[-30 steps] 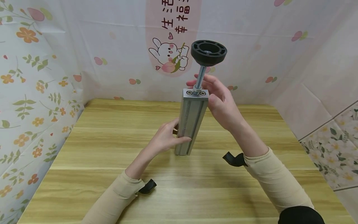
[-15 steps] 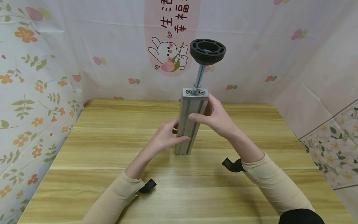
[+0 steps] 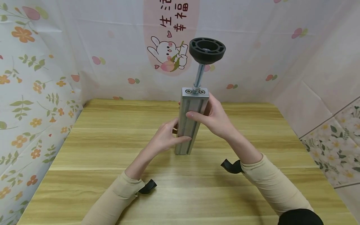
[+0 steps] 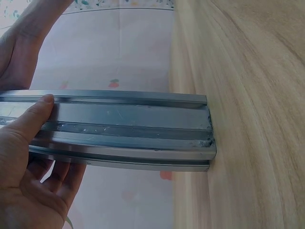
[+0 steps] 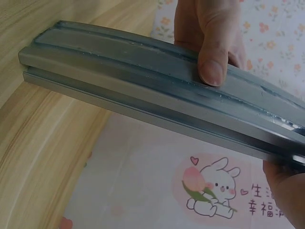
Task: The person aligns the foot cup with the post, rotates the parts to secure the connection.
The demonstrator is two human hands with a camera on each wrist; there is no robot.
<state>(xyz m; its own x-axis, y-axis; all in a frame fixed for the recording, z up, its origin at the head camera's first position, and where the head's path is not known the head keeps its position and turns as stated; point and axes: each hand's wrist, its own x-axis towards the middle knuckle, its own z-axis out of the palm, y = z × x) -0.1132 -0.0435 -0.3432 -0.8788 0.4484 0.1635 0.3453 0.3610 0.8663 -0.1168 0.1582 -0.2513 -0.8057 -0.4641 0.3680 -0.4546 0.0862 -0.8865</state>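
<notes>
My right hand [image 3: 215, 120] has come down from beside the threaded rod [image 3: 199, 75], where its fingers were loose a second ago, and now grasps the upper part of the metal bar [image 3: 188, 128]. Its thumb lies across the near face, while the fingers wrap round the right side and behind. My left hand [image 3: 164, 137] keeps its grasp lower down, thumb on the near face and fingers round the left and far side. For the work, I take this to mean that the bar is better steadied, with support high and low instead of low only; nothing is now touching the rod or the nut [image 3: 196, 90].

The bar stands close to upright between my hands, toward the far half of the tabletop [image 3: 112, 162]. Its lower end seems to rest on the wood (I see no gap there in the left wrist view, though the contact line is hard to make out). My right hand is above and to the right, my left hand below and to the left, each thumb pressed to the same face. Above both of them, the rod rises from the bar's top end, between two screws [image 3: 202, 92], and carries the round black foot [image 3: 207, 57] well clear of my fingers.
</notes>
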